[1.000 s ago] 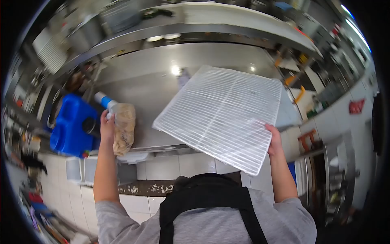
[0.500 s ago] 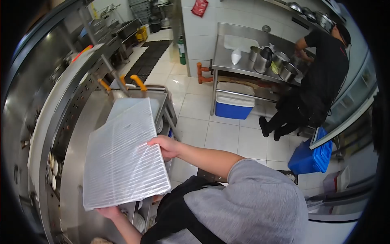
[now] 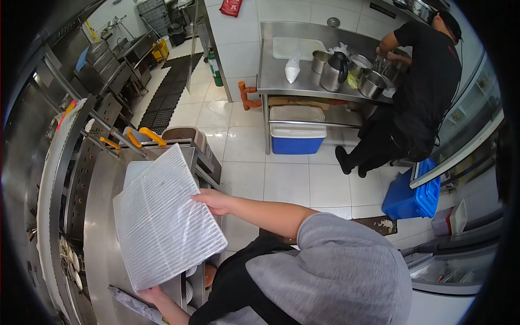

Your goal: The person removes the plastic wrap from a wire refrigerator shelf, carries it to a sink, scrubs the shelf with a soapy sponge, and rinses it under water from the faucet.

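A flat, rectangular wire rack point(image 3: 168, 222), which looks covered in clear plastic film, is held tilted over the steel counter point(image 3: 100, 216). My right hand point(image 3: 214, 201) grips its near side edge, thumb on top and the other fingers mostly underneath. At the lower corner my left hand point(image 3: 151, 295) holds the rack from below, its fingers largely hidden. Partly behind the rack's far end lies a whitish board point(image 3: 138, 169). A rolled, patterned cloth or packet point(image 3: 135, 306) rests on the counter beside my left hand.
Orange handles point(image 3: 153, 136) stick up at the counter's far end. Stacked dishes point(image 3: 188, 292) sit below the counter. Across the tiled floor, a co-worker point(image 3: 428, 81) stands at a steel table point(image 3: 271, 76) bearing pots and a jug point(image 3: 335, 73). Blue bins point(image 3: 414, 195) stand on the right.
The view has shifted, and the rack is angled a little differently, still in both my hands. The patterned roll by my left hand has come into view. The co-worker's hands have moved slightly.
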Available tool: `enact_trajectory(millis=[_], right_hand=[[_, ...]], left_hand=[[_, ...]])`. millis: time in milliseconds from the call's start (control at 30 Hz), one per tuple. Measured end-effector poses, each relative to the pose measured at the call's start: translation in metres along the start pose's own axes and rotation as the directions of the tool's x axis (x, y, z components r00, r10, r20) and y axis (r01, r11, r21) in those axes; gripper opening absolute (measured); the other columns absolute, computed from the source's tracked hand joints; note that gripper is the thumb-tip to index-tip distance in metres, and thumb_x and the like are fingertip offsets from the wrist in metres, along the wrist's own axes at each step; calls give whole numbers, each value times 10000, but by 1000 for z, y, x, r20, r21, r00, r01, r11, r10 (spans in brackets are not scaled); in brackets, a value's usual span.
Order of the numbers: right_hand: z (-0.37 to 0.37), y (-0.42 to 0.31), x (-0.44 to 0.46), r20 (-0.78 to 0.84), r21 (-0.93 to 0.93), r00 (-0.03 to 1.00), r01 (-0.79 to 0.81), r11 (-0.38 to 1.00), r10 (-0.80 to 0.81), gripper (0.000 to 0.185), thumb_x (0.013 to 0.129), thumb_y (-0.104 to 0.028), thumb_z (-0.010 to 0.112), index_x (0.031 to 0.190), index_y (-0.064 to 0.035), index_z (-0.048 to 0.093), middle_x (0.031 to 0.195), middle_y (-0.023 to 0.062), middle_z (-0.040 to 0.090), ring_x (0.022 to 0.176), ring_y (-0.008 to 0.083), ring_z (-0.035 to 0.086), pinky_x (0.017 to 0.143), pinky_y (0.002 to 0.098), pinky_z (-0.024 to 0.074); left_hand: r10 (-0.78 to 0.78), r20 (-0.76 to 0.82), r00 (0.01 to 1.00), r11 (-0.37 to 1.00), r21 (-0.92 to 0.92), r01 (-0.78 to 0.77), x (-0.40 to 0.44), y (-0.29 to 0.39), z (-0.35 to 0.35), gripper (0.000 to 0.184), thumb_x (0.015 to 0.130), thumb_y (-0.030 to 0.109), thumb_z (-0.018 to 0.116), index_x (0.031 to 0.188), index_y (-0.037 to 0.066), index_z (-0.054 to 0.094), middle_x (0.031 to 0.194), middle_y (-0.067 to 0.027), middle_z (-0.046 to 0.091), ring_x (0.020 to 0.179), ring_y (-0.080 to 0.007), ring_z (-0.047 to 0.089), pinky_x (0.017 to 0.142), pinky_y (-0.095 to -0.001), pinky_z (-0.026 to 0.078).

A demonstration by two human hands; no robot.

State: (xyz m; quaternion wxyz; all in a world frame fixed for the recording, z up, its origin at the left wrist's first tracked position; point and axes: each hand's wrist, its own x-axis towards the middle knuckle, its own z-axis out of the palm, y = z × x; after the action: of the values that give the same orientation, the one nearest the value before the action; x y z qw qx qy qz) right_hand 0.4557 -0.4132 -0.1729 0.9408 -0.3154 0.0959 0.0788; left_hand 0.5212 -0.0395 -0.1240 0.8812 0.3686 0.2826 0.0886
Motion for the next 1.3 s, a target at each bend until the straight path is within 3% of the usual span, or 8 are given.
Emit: enact_trajectory(millis=[167,267,367,633,867,933,1000,1300], right_hand=[[6,13,-38,-21,-128,995,96,987,-100,453,929,-137,511,1332,-13,347,1232,118,515,1092,207,543,952,340,442],[-20,47,-32,-128,-236,967,186,954,-220,600,895,-73,519,1415,-68,220,1352,127,393,1226,220,401,1023,382,358],[-24,46,-33,-200,-513,946,122,850,-256,658,889,-87,527,1439,-58,167,1378,151,355,1251,234,367,1056,364,306],[-3,43,-36,-370,-754,792,50,655,-486,505,923,-133,523,1383,-60,329,978,79,579,853,129,550,775,274,455],[24,53,-66,-347,-938,675,-230,261,-651,485,903,-159,538,1347,-41,383,1077,123,544,888,177,545,801,302,439],[35,64,-74,-327,-939,644,-303,162,-692,474,896,-154,543,1332,-32,401,1135,151,523,952,219,548,853,325,430],[42,74,-79,39,-874,657,-343,-344,-753,459,879,-144,556,1302,-22,428,1233,203,455,1120,318,474,961,381,369],[47,98,-87,-172,-910,547,-407,-81,-819,487,881,-150,570,1312,-3,397,1259,204,453,1183,321,441,1003,380,346]], left_hand=[[-23,4,1000,981,191,22,207,-15,-174,448,991,332,317,1253,2,471,1256,-126,530,1160,-252,501,981,-402,436],[28,-66,997,959,285,-8,95,-6,-111,372,980,287,381,1178,1,513,1152,-105,589,1067,-219,554,928,-346,462],[-40,333,942,967,250,-47,62,-5,-109,296,945,245,459,1124,28,551,1080,-93,620,971,-193,586,860,-317,474],[62,157,986,880,457,-128,43,0,-113,89,908,211,587,908,127,556,879,9,597,814,-100,571,701,-271,481],[-186,384,904,953,293,72,62,15,-127,69,925,166,554,950,105,535,939,-10,605,885,-111,578,755,-283,474],[-227,437,870,878,479,-11,68,21,-127,91,923,132,545,1003,102,511,956,-12,607,893,-106,575,794,-258,476],[-225,468,855,829,553,-85,73,24,-128,105,917,110,548,1009,79,508,949,-26,609,883,-102,574,788,-237,466],[-543,404,736,694,709,123,81,43,-114,396,879,71,576,1254,52,451,1039,-20,597,933,-75,552,853,-220,432]])
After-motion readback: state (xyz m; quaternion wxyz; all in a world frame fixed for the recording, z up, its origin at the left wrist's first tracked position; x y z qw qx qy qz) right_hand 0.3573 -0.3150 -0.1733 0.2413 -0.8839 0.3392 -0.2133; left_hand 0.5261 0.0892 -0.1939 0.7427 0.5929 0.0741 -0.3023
